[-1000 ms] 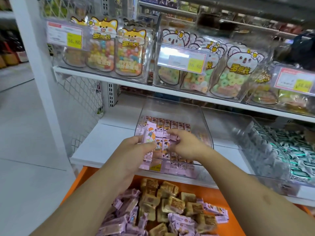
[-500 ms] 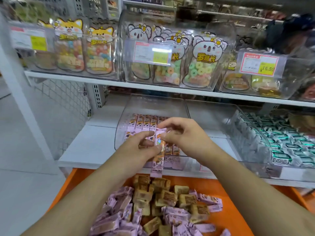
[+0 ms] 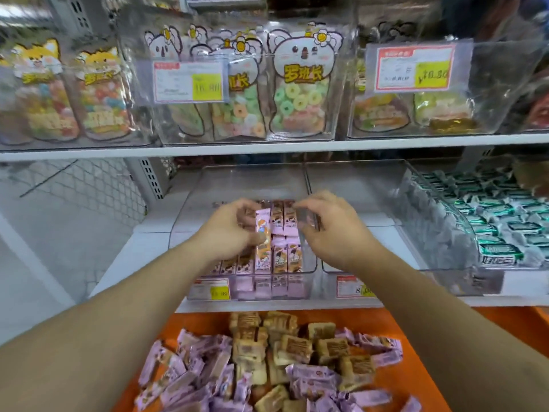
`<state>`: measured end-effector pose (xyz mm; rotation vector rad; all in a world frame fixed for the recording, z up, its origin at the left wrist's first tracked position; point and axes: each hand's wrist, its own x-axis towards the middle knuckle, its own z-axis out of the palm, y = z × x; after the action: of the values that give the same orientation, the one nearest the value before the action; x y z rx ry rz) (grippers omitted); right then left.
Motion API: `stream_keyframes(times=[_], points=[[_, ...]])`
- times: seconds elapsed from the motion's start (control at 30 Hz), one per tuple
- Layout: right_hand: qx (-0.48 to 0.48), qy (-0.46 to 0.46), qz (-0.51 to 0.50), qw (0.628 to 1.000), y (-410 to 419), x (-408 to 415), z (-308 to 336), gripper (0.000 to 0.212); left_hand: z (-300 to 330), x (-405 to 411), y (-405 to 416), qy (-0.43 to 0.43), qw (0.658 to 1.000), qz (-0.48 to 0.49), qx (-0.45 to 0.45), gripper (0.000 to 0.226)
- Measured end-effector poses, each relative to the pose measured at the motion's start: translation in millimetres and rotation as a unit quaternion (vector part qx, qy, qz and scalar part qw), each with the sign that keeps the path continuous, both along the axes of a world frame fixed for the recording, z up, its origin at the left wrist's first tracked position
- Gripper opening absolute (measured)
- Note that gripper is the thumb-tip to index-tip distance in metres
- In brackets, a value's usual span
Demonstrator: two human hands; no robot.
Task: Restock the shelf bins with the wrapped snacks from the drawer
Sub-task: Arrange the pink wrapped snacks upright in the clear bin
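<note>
A clear shelf bin (image 3: 190, 221) on the lower shelf holds rows of pink wrapped snacks (image 3: 286, 254). Both hands are inside it. My left hand (image 3: 228, 233) pinches one pink snack (image 3: 263, 230) that stands upright among the rows. My right hand (image 3: 335, 230) hovers over the right side of the rows with curled fingers; blur hides whether it holds anything. Below the shelf, the orange drawer (image 3: 416, 379) holds a heap of purple wrapped snacks (image 3: 190, 379) and brown wrapped snacks (image 3: 297, 346).
A second clear bin (image 3: 356, 185) stands to the right, then a bin of green and white wrapped candies (image 3: 499, 227). The upper shelf (image 3: 267, 147) carries clear boxes of gummy bags with price tags. A wire mesh panel (image 3: 83, 185) closes the left side.
The view has shifted down and closer to the bin. Both hands have moved deeper over the rows, and the left hand's pink snack now stands upright among them.
</note>
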<state>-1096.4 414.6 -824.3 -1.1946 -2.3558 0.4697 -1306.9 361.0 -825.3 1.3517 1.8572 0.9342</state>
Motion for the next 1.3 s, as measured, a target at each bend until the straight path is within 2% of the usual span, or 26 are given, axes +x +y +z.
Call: stream_keyframes(times=[0.07, 0.13, 0.27, 0.53, 0.67, 0.87, 1.0, 1.13, 1.2, 1.3], points=[[0.0, 0.021, 0.007, 1.0, 3.2, 1.1, -10.8, 0.039, -18.8, -3.2, 9.6, 0.03, 0.998, -0.022, -0.044, 0.056], [-0.005, 0.032, 0.01, 0.999, 5.2, 1.5, -14.9, 0.037, -30.2, -5.4, 16.0, 0.07, 0.996, -0.04, -0.041, 0.058], [-0.007, 0.041, 0.01, 0.999, 5.5, 1.2, -16.5, 0.036, -40.6, -10.6, 21.0, 0.275, 0.959, -0.051, -0.044, 0.036], [-0.018, 0.038, 0.008, 0.999, 0.6, 2.2, -14.3, 0.037, -33.0, -3.9, 7.3, 0.367, 0.922, -0.086, -0.086, 0.041], [-0.007, 0.018, 0.016, 1.0, -2.4, 7.4, -8.8, 0.042, -30.9, -7.0, -4.2, 0.348, 0.928, -0.103, -0.086, 0.039], [0.02, 0.01, 0.026, 0.999, -23.6, 35.2, 9.8, 0.041, -13.0, 9.1, -52.9, 0.303, 0.949, -0.09, 0.001, 0.045], [-0.003, 0.033, 0.023, 0.999, -54.8, 70.1, 13.5, 0.029, -2.4, 40.8, -93.1, 0.24, 0.962, -0.102, 0.078, 0.043], [-0.04, -0.004, 0.051, 0.998, -90.7, 108.3, -5.8, 0.018, -12.0, 81.4, -127.7, 0.127, 0.976, -0.126, 0.122, 0.034], [-0.062, -0.051, 0.064, 0.995, -102.9, 125.9, -29.9, 0.015, -32.4, 97.2, -138.1, 0.119, 0.975, -0.146, 0.119, 0.029], [-0.119, -0.124, 0.057, 0.984, -113.6, 148.9, -77.2, 0.011, -82.6, 113.7, -144.9, 0.126, 0.976, -0.173, 0.045, 0.025]])
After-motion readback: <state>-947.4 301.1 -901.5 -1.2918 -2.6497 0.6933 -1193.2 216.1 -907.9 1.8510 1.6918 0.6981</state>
